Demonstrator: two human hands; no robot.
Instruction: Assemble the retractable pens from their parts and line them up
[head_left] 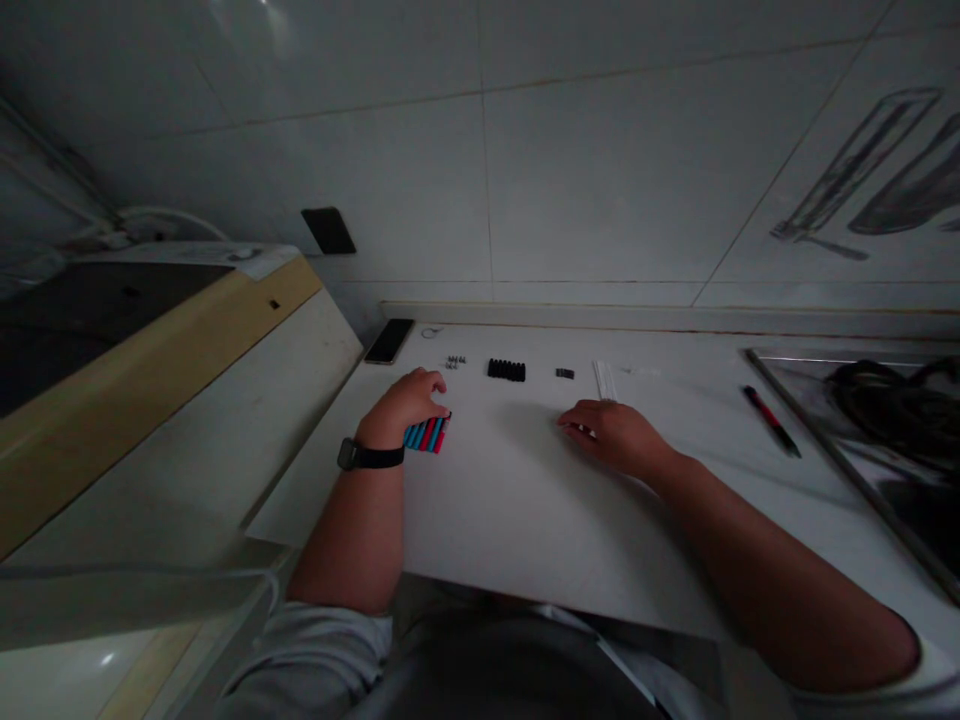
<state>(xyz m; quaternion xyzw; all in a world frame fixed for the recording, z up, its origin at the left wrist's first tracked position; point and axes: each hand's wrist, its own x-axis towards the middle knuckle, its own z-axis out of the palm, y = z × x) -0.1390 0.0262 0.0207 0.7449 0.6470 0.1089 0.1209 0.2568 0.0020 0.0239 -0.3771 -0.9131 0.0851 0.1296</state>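
Observation:
My left hand, with a dark watch on its wrist, is over the left part of the white table. Its thumb and forefinger are apart, and nothing shows between them. Beside and partly under it lies a row of red and blue tubes. Just beyond are several small metal pieces, too small to name. My right hand is at the middle right, with its fingertips and thumb closed together. What they hold, if anything, is too small to make out. Thin white sticks lie just behind that hand, partly hidden by it.
A row of black cylinders and small dark pieces lie along the back of the white table. A phone and a ring are at the back left. A red-black pen lies beside a metal-edged stove.

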